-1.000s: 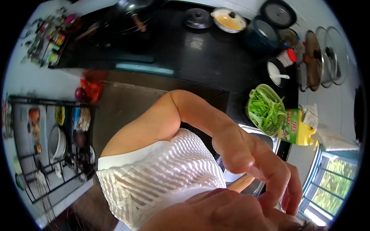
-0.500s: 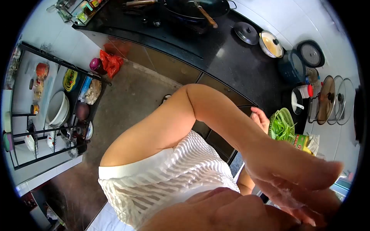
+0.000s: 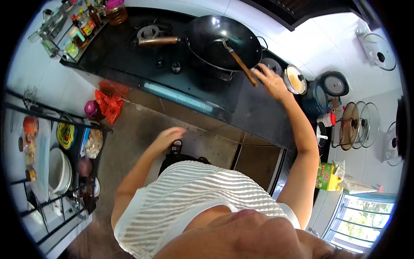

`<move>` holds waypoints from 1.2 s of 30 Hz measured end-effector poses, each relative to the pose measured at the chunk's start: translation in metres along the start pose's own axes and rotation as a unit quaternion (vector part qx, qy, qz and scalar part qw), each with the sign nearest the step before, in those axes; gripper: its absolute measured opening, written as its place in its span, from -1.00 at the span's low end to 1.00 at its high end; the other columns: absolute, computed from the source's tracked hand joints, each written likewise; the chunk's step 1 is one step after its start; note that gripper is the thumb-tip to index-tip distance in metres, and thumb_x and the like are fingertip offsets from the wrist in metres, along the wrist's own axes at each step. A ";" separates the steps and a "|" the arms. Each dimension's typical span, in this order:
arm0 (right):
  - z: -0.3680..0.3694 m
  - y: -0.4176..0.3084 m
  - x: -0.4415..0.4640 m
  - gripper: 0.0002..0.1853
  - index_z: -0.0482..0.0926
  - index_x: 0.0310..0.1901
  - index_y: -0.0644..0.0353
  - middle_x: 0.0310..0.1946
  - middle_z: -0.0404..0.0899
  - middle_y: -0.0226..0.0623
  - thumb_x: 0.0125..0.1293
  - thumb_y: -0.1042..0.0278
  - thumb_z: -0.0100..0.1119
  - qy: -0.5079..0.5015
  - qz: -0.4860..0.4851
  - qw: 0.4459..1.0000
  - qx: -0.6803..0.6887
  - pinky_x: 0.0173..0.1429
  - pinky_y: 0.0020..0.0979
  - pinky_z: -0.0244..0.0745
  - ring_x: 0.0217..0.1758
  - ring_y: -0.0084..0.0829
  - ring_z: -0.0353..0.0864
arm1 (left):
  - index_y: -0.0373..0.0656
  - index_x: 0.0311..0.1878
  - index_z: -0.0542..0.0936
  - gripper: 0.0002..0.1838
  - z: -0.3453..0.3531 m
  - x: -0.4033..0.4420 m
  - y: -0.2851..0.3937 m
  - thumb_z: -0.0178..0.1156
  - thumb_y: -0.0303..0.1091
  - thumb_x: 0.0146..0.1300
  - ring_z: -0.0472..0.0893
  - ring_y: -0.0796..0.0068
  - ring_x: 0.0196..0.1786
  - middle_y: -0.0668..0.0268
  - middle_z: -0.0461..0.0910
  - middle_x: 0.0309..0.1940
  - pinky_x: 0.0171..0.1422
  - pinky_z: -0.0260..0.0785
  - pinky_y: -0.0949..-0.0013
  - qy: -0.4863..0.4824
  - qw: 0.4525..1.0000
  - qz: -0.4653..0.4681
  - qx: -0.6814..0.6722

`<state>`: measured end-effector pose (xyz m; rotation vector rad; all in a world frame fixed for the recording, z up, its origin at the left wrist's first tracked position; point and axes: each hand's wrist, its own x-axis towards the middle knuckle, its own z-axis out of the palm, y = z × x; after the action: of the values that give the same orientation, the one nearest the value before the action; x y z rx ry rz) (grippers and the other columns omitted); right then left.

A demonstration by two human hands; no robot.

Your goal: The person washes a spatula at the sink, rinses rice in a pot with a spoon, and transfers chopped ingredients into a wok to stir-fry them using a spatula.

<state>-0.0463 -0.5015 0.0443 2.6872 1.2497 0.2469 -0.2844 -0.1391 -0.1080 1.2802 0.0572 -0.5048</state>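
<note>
One left hand [image 3: 167,138], fingers loosely extended, above the floor [image 3: 140,125]; wok [image 3: 205,47] on the stove [image 3: 189,88]; spatula [image 3: 238,61] inside, its wooden handle at the right hand's [image 3: 274,82] spread fingertips, contact not discernible.

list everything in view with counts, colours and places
counter: 1, black, across the top
wok: 1, black, top centre
spatula: 1, brown handle, resting in the wok
burner: 1 visible, grey, left of the wok
seasoning bottles: several, mixed, upper left
lidded pot: 1, white, right of the wok
tall pot: 1, dark blue, beside the lidded pot
glass lids: several, clear or brownish, right side
jug: 1, yellow, lower right
window: 1, blue-framed, lower right
plastic bag: 1 or more, red, left
basins: at least 2, white, far left
striped top: 1, white, lower centre
left hand: 1, bare, above the floor
right hand: 1, bare, near the spatula
</note>
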 end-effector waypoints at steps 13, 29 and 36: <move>-0.083 0.033 0.142 -0.57 0.53 -0.39 0.31 -0.66 0.49 -0.33 0.07 -0.02 0.14 0.169 0.314 0.847 0.393 -0.58 -0.60 0.35 -0.67 -0.60 0.47 | -0.27 -0.09 0.45 -0.76 -0.136 0.044 0.083 -0.01 -0.38 0.21 0.46 0.58 -0.17 0.31 0.48 -0.20 -0.05 0.26 0.54 0.261 0.940 0.183 0.120; -0.071 0.032 0.155 -0.70 0.51 -0.53 0.29 -0.63 0.50 -0.32 0.00 0.16 0.11 0.138 0.392 0.776 0.474 -0.61 -0.59 0.38 -0.69 -0.53 0.49 | -0.29 -0.17 0.47 -0.80 -0.112 0.055 0.089 0.03 -0.40 0.18 0.45 0.63 -0.21 0.35 0.51 -0.30 -0.10 0.28 0.55 0.171 0.942 0.178 0.229; -0.031 0.027 0.161 -0.68 0.49 -0.37 0.34 -0.53 0.52 -0.24 0.04 0.18 0.16 0.229 0.346 0.702 0.579 -0.55 -0.58 0.45 -0.62 -0.49 0.54 | -0.25 -0.19 0.49 -0.82 -0.130 0.001 0.018 0.04 -0.42 0.16 0.44 0.65 -0.27 0.41 0.50 -0.34 -0.14 0.28 0.57 0.230 0.958 0.091 0.145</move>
<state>0.0694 -0.3923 0.0927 4.3787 0.2710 0.2777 -0.2460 -0.0161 -0.1310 1.6542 0.2596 -0.0465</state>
